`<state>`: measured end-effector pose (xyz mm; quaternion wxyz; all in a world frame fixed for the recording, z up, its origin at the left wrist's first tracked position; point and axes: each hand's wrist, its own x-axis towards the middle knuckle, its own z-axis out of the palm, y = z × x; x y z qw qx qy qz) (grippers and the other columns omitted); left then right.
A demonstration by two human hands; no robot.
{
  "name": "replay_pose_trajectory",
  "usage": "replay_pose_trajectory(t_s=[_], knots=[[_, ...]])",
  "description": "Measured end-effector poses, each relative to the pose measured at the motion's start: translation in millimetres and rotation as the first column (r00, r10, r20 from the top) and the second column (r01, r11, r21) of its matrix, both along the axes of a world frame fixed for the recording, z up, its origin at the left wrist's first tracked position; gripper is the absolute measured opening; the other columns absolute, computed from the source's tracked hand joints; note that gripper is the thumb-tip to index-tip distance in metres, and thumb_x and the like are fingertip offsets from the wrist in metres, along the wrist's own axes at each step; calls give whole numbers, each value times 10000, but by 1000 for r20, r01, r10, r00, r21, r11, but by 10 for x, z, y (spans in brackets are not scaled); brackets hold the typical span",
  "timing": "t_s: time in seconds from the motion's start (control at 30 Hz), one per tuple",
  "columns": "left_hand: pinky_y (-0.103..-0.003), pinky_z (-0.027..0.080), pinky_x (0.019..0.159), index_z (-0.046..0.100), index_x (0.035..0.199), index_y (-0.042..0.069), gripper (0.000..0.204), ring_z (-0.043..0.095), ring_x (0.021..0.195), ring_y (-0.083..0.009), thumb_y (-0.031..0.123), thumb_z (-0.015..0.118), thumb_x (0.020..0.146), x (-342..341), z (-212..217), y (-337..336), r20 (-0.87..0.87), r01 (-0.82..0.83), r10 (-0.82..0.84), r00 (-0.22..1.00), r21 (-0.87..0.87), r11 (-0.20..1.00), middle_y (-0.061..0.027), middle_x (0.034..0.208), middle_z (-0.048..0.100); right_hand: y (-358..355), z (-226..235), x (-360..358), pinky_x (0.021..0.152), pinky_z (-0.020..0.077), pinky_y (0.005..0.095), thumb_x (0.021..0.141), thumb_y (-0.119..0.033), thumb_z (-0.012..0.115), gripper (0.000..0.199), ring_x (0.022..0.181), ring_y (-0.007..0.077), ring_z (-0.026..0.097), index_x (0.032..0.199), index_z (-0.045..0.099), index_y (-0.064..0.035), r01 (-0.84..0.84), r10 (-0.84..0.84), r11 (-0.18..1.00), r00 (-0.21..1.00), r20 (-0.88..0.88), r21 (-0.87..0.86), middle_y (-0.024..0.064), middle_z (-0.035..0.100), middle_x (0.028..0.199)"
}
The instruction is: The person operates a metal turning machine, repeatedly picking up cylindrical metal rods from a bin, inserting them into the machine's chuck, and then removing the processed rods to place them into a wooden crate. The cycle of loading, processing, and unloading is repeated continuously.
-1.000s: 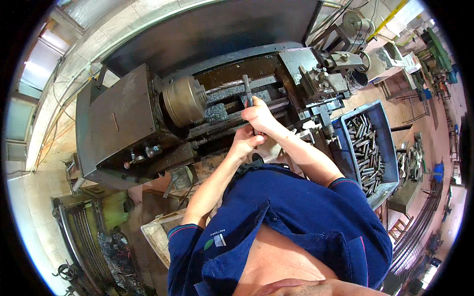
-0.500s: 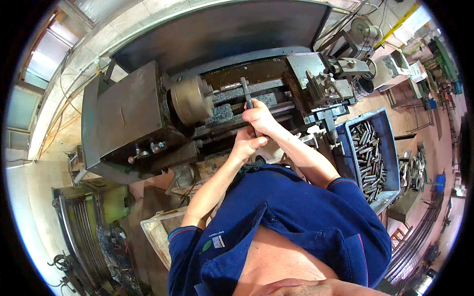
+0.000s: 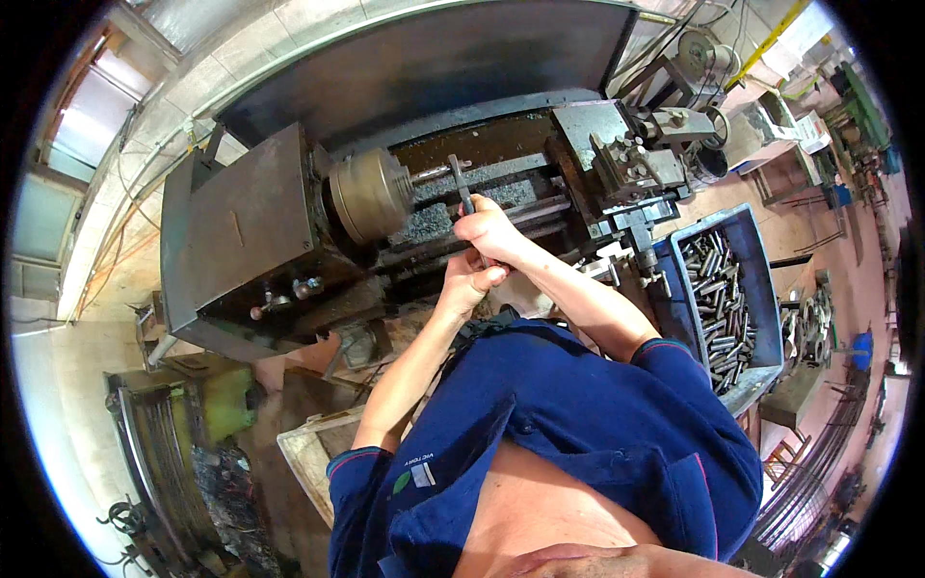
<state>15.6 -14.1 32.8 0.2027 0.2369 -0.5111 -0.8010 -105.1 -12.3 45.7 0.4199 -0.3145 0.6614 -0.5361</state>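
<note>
My right hand point(image 3: 487, 231) is closed around a long, flat, dark bar that looks like a file point(image 3: 460, 181). Just below it, my left hand point(image 3: 472, 281) grips the same tool's lower end, which the fingers mostly hide. Its far end lies across a thin metal rod point(image 3: 433, 173) that sticks out of a lathe chuck point(image 3: 371, 196). Whether the two touch, I cannot tell. Grey metal chips point(image 3: 424, 223) lie on the lathe bed under the rod.
At the left stands the lathe headstock point(image 3: 236, 217), with ball-ended levers point(image 3: 306, 288) on its front. The tool post and carriage point(image 3: 631, 169) sit right of my hands. A blue crate point(image 3: 768, 318) full of short metal pieces is at my right. A dark splash guard point(image 3: 434, 67) rises behind.
Both hands and the file have shifted a little left along the rod, toward the chuck. The chuck looked blurred before and now appears sharper.
</note>
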Motion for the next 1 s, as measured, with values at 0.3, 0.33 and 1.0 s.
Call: replay_pose_trajectory(t_s=[0.3, 0.33, 1.0], knots=[[-247, 476, 648, 546, 887, -19, 435, 560, 680, -117, 254, 760, 624, -152, -225, 14, -85, 70, -65, 994, 52, 996, -34, 741, 568, 123, 18, -90, 515, 327, 258, 641, -88, 530, 110, 595, 82, 385, 730, 481, -47, 48, -42, 997, 995, 88, -65, -20, 430, 630], [-241, 460, 670, 544, 907, -21, 452, 554, 720, -116, 237, 772, 614, -116, -253, -3, -68, 74, -69, 995, 67, 995, -37, 784, 575, 98, -25, -80, 512, 327, 262, 640, -89, 531, 114, 595, 83, 386, 731, 480, -45, 19, -18, 998, 999, 33, -53, -18, 430, 630], [-276, 469, 745, 504, 1021, -29, 655, 582, 827, -168, 254, 794, 507, -370, -42, 120, 248, 323, -245, 937, -349, 880, -86, 896, 603, 686, -46, -234, 635, 415, 252, 594, -71, 517, 276, 688, 133, 502, 867, 520, -35, 349, -238, 888, 907, 347, -301, 25, 535, 774]])
